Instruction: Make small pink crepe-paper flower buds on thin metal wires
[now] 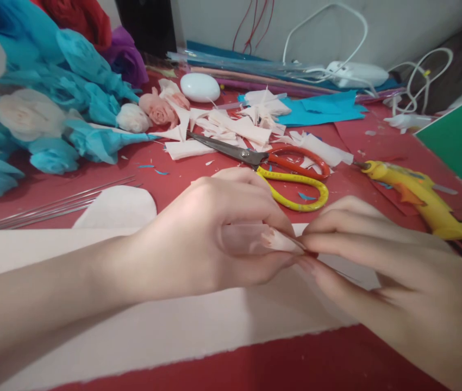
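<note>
My left hand (231, 233) pinches a small rolled piece of pale crepe paper (282, 241), its frilled end pointing left between thumb and fingers. Pressed against the narrow end of that piece, my right hand (369, 260) closes thumb and fingertips where a thin wire seems to run out to the lower right. What lies right between the fingertips is partly hidden. Under both hands a sheet of pale paper (182, 326) stretches across the red table. Just behind the left hand lie scissors (251, 157) with one red and one yellow handle.
Blue and white paper flowers (60, 98) pile up at the left. Thin metal wires (60, 203) and a rounded white paper piece (119, 207) lie in front of them. Paper scraps (235, 127) and blue paper (320, 108) are behind the scissors. A yellow glue gun (418, 195) rests at the right.
</note>
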Available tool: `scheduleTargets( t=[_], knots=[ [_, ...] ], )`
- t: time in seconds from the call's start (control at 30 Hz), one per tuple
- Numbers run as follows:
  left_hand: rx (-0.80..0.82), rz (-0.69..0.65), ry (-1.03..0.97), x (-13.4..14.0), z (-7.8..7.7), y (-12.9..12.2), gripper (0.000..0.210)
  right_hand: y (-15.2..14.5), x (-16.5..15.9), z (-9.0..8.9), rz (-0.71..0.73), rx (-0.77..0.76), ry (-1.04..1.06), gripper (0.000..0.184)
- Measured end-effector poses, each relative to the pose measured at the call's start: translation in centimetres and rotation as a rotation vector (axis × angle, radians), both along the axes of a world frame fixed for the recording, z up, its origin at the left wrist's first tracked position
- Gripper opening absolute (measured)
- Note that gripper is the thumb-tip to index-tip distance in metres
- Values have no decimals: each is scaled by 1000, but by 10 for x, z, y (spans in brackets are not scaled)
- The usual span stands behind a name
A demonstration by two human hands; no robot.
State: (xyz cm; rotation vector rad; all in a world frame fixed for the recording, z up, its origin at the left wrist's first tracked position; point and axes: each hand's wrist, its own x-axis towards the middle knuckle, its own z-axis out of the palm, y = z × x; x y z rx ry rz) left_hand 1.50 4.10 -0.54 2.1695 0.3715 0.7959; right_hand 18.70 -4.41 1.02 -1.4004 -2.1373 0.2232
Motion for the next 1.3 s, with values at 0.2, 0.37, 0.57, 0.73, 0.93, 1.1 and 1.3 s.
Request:
scheduleTargets(
  t=[0.2,0.37,0.57,0.73,0.93,1.1,1.3],
  knots=[
    [42,15,6,0,1,2,6,3,0,3,18,-19,18,7],
    [33,-9,-10,2,2,2,4,3,2,4,49,-55,23,9],
    [-32,-22,80,1,0,1,7,2,2,3,51,-132,62,11],
    [-35,14,98,-3,1,0,6,3,1,3,64,-145,98,12],
    [-101,-5,138,-2,3,0,6,5,1,-1,38,-248,158,11],
    [-126,-2,141,0,6,1,6,8,2,-4,1,-318,221,13],
    [-192,67,159,0,5,1,5,7,2,-7,-27,-293,236,7]
  ],
)
